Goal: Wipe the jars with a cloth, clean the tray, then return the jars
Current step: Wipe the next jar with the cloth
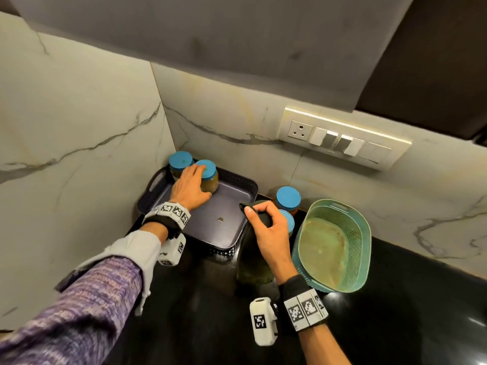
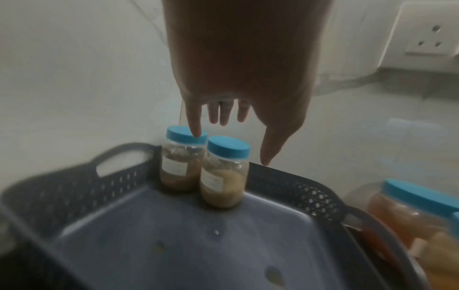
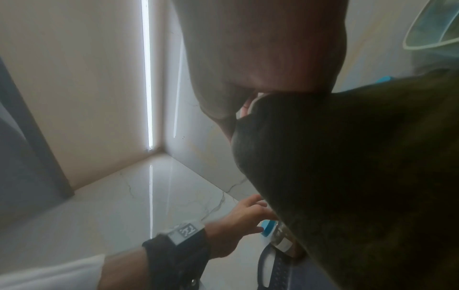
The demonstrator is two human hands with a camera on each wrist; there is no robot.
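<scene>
A dark grey tray with perforated walls sits in the counter corner. Two blue-lidded jars of beige paste stand in its far left corner, one behind and one in front. My left hand hovers over them with fingers spread and straight, the forefinger tip at the rear jar's lid. My right hand grips a dark cloth that hangs by the tray's right edge. Two more blue-lidded jars with orange contents stand on the counter right of the tray.
A green perforated basket lies tilted on the black counter to the right. Marble walls close the corner behind and to the left. A switch panel is on the back wall. A small speck lies on the tray floor.
</scene>
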